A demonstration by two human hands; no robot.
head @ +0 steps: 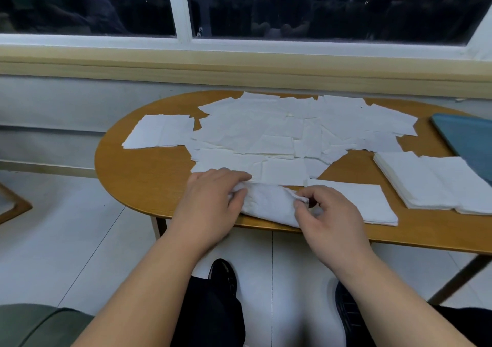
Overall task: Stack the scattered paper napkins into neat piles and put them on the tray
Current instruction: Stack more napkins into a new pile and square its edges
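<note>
Both hands work at the 6 o'clock edge of the oval wooden table (149, 176), reading the tabletop as a clock with 6 nearest the person. They sit a little apart, joined by one bunched napkin (269, 203). The left hand (213, 203) lies palm down with its fingers curled over the napkin's left end, gripping it. The right hand (327, 213) pinches a raised, crumpled corner at the napkin's right end between thumb and forefinger, its other fingers loosely bent. The napkin sags in soft folds between them and touches the tabletop. Just beside the right hand, toward 5 o'clock, a flat low pile (364, 200) of squared napkins lies on the wood, partly under that hand. From the centre to 12 o'clock, the scattered napkins (279, 128) spread in an overlapping white sheet. One unfolded napkin (159, 133) lies apart at 10 o'clock. At 4 o'clock two neat stacks (431, 184) sit side by side, touching. Beyond them, at 3 o'clock, the blue tray (468, 139) lies at the table's right end, cut off by the frame, with no napkins on its visible part. Dark shoes (223, 274) rest on pale floor tiles (80, 240) below.
</note>
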